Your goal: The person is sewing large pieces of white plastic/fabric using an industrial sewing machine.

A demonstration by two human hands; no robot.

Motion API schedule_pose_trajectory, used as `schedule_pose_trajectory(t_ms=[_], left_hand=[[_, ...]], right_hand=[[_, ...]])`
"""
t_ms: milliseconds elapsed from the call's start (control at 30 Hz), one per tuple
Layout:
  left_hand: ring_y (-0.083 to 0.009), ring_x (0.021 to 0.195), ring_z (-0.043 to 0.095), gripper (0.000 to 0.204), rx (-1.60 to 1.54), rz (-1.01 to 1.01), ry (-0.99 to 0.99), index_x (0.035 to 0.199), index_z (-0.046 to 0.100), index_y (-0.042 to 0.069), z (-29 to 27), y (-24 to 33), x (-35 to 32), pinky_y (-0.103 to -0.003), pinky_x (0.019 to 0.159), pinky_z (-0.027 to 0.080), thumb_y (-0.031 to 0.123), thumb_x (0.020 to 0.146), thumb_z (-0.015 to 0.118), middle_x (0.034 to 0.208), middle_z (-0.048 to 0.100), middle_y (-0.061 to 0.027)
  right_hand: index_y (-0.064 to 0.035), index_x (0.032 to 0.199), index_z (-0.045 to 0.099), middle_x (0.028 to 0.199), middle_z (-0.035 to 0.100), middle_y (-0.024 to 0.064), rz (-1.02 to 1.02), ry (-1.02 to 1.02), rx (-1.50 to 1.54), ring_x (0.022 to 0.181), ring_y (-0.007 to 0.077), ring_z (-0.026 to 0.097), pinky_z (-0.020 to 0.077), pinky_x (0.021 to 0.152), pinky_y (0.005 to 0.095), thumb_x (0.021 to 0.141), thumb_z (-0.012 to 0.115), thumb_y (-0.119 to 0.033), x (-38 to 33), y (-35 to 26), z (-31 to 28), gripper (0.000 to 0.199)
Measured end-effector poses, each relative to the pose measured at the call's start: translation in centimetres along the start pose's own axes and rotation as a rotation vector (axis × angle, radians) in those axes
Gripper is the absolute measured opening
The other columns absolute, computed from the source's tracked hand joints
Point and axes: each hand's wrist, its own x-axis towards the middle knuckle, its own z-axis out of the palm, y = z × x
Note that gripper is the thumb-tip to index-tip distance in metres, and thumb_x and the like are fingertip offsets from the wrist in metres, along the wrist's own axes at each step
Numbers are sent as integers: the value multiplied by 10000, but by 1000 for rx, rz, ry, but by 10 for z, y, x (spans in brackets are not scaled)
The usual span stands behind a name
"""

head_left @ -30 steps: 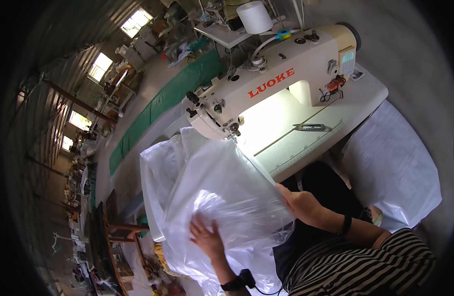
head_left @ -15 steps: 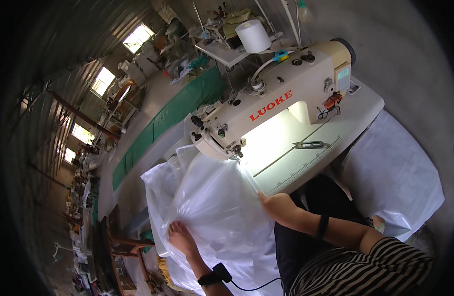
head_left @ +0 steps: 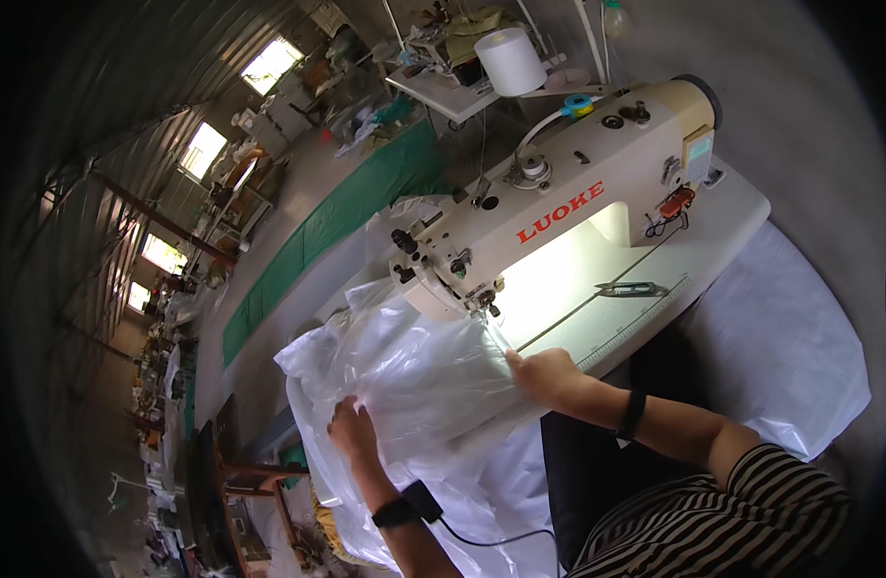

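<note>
Plastic sheeting (head_left: 414,376) hides left hand (head_left: 350,431) fingertips.

White sheets, cream machine, green strip.

The plastic sheet (head_left: 414,376) under the hands is clear white and a little shiny. The sewing machine (head_left: 559,202) is cream, with red letters on its side, black knobs and one small orange-red part. The surface (head_left: 742,207) is pale, almost white, and bright under the lamp. The thread cone (head_left: 509,61) is white. The scissors (head_left: 631,287) are dark grey. The shirt (head_left: 742,520) has black and white stripes. Both wristbands are black. The pile (head_left: 790,347) at the right is white. The long strip (head_left: 337,222) on the floor is green.
</note>
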Motion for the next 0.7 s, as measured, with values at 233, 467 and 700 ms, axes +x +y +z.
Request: schedule_pose_trajectory(t_ms=[233, 467, 700], left_hand=[[-307, 1381, 380, 500, -137, 519, -244, 1377, 516, 187, -32, 107, -107, -553, 1139, 246, 311, 907, 632, 1482, 436, -89], [-292, 1371, 396, 544, -315, 421, -126, 1350, 533, 171, -35, 118, -145, -533, 1146, 239, 220, 836, 706, 1474, 439, -79], [-267, 1195, 565, 197, -445, 662, -17, 969, 634, 96, -35, 174, -131, -517, 1089, 328, 69, 791, 715, 1210, 645, -39]], right_hand=[[10, 1270, 533, 699, 676, 47, -115, 104, 137, 625, 238, 685, 515, 485, 366, 931, 499, -100, -4, 17, 4, 358], [9, 1187, 578, 715, 683, 76, -95, 119, 218, 663, 252, 694, 535, 533, 370, 905, 517, -95, -8, 20, 0, 306], [-18, 1019, 619, 760, 694, 133, -94, 133, 354, 739, 296, 703, 547, 623, 414, 855, 561, -125, -13, 27, -8, 204]])
